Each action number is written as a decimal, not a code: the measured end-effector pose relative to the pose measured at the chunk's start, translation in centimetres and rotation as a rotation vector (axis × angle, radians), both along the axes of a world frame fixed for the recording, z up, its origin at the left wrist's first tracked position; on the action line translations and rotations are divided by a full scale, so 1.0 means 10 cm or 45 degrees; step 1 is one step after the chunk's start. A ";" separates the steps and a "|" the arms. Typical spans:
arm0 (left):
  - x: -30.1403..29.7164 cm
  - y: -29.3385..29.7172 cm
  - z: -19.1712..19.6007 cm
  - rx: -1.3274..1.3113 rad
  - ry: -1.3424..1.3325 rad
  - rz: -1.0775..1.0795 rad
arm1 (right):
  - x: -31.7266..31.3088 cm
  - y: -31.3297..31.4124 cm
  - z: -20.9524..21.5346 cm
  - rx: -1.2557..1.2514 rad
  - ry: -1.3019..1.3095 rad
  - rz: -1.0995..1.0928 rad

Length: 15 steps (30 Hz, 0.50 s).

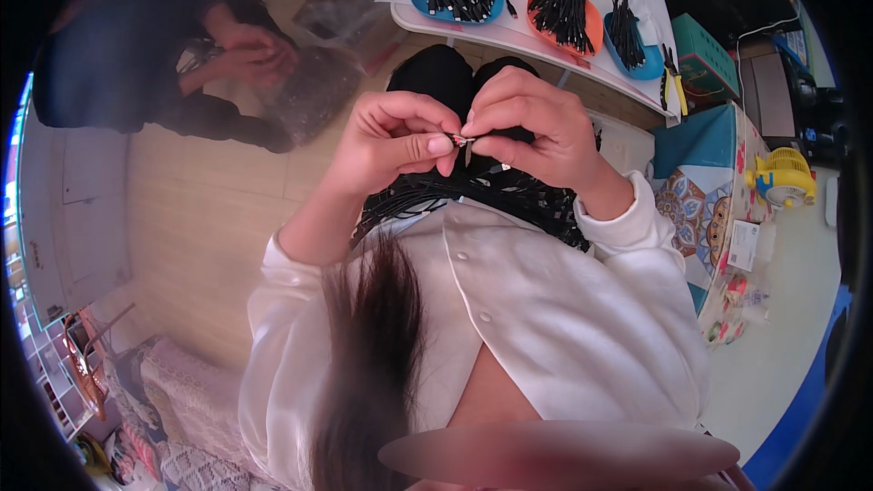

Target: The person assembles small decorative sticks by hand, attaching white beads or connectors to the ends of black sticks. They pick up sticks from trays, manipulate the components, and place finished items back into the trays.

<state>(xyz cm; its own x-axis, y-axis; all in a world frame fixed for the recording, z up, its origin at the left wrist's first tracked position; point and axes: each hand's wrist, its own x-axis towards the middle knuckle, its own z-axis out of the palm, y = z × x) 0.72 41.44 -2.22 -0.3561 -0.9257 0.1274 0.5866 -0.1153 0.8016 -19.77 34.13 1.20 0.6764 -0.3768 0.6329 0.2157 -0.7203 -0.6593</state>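
Observation:
Over my lap, my left hand [397, 138] and my right hand [538, 125] meet fingertip to fingertip, both pinched closed. Between them is the end of a thin cable [461, 140], with a bit of red and a small metallic piece showing. Its exact make-up is too small to tell, and fingers cover part of it. A heap of thin black cables [491, 193] lies across my lap just below the hands, some with pale ends.
Ahead, a white table [509, 35] carries a blue bowl [419, 5], an orange bowl [593, 25] and another blue bowl [651, 65], all holding black cables. Yellow-handled pliers [677, 91] lie at its right edge. A yellow fan [784, 178] stands right. Another person's hands [245, 56] work at left.

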 end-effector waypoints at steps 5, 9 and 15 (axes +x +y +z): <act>0.02 0.03 0.06 -0.030 -0.285 0.135 | -0.05 0.01 0.01 0.026 0.073 -0.077; 0.00 0.00 0.12 -0.048 -0.363 0.149 | -0.03 0.02 0.01 0.010 0.027 -0.114; -0.06 -0.31 0.31 -0.101 -0.609 0.168 | -0.17 -0.16 -0.10 0.166 0.020 -0.219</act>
